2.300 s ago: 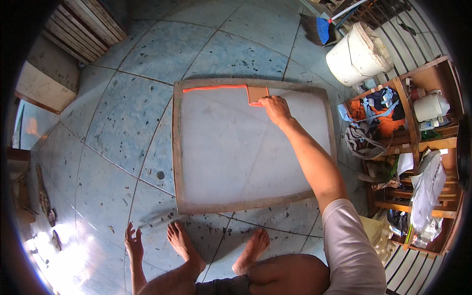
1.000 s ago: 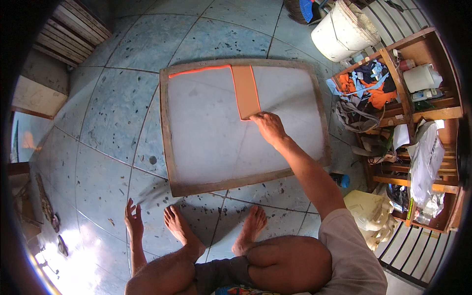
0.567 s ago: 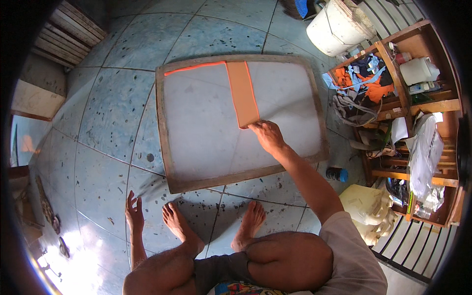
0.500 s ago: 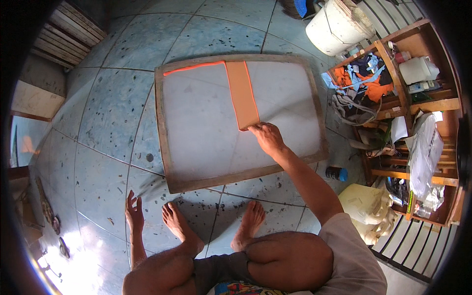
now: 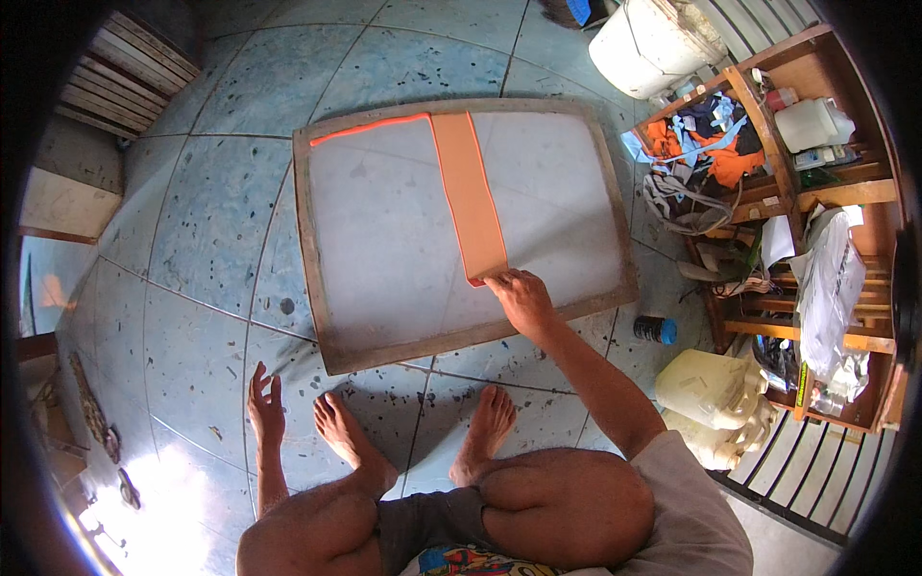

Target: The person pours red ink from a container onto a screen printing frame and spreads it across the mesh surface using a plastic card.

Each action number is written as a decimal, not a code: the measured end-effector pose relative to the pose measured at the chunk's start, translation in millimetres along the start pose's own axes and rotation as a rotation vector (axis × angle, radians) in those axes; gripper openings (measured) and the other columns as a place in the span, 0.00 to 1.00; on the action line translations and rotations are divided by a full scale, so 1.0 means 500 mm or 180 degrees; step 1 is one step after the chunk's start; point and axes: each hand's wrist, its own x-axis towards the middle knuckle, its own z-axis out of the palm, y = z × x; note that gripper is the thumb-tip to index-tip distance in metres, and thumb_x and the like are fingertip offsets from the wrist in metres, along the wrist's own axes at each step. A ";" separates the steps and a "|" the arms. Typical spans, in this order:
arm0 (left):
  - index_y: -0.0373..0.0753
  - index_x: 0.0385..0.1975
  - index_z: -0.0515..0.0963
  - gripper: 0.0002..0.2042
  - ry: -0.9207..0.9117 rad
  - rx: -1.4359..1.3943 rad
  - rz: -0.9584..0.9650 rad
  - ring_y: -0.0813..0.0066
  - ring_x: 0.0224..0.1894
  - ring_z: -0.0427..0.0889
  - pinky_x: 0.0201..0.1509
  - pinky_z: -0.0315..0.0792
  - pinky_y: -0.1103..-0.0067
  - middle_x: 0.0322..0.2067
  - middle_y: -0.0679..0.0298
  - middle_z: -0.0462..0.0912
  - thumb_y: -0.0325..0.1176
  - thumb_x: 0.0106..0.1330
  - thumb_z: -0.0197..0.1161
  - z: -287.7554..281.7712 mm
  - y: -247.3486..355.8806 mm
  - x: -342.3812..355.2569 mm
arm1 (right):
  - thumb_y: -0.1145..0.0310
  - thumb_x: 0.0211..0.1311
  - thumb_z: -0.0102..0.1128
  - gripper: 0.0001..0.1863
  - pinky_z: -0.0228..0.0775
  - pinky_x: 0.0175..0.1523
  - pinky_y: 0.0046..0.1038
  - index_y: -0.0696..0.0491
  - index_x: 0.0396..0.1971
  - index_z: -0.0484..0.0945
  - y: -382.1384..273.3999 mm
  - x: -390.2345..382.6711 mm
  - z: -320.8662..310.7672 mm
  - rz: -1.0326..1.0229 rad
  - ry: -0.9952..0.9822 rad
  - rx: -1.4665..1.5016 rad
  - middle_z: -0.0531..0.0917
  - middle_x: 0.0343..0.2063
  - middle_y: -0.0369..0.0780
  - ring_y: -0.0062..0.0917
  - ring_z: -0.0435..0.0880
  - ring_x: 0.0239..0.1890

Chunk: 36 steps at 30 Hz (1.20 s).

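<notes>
Right hand [image 5: 521, 300] at orange stripe [image 5: 469, 192], lengthwise across frame [image 5: 309, 240]

blue-grey tiled floor [image 5: 206, 206], mottled, dark grout lines. lying flat on it: a wooden-framed screen [image 5: 461, 226] with pale mesh. near the frame's right corner stands a small dark can with a blue lid [image 5: 656, 329]. a white bucket [image 5: 648, 43] stands at the far right, a pale yellow jerrycan [image 5: 709, 389] at the near right, beside a wooden shelf unit [image 5: 816, 192].

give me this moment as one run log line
right hand pressed on screen mesh at near end of orange stripe | left hand flat on floor tile | wooden screen frame lying flat
</notes>
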 end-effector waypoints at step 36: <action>0.45 0.68 0.72 0.26 0.0186 0.0203 0.0438 0.71 0.34 0.87 0.25 0.82 0.76 0.48 0.54 0.87 0.40 0.73 0.68 0.008 -0.047 0.017 | 0.71 0.62 0.58 0.20 0.79 0.59 0.36 0.59 0.54 0.81 -0.069 -0.191 0.058 -0.0062 0.0130 -0.0014 0.86 0.52 0.46 0.36 0.85 0.55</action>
